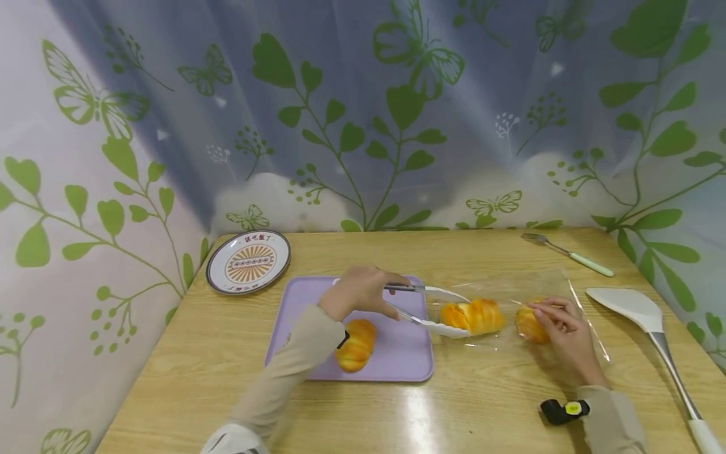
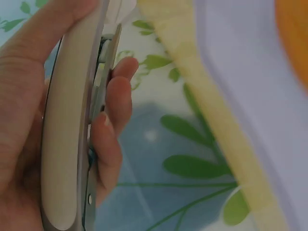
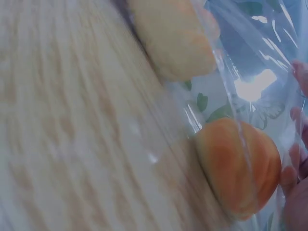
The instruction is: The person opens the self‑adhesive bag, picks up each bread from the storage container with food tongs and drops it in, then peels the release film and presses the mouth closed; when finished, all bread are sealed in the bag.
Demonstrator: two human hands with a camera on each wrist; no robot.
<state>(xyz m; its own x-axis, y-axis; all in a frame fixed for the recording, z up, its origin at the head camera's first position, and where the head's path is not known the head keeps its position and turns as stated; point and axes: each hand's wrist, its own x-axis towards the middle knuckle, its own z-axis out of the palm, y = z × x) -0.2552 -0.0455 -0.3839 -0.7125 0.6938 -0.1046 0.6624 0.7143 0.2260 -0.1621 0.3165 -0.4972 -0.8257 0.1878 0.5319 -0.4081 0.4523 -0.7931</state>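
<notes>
My left hand [image 1: 363,293] grips metal tongs [image 2: 62,125] with pale handles, reaching over the lilac tray [image 1: 397,366]. The tongs' white tips lie on either side of a golden bread roll [image 1: 482,316] at the left part of a clear plastic bag [image 1: 505,284]. Farther right in the bag sits another bread roll [image 3: 238,168]. My right hand [image 1: 570,337] pinches the bag's film beside that roll, its fingertips [image 3: 288,178] at the right edge of the right wrist view. A third bread roll [image 1: 355,345] lies on the tray, partly behind my left wrist.
A round patterned plate [image 1: 249,261] stands at the back left of the wooden table [image 1: 198,353]. At the right lie a fork [image 1: 570,254] with a green handle and a long white-headed turner [image 1: 629,306]. A patterned curtain [image 1: 340,126] hangs behind the table.
</notes>
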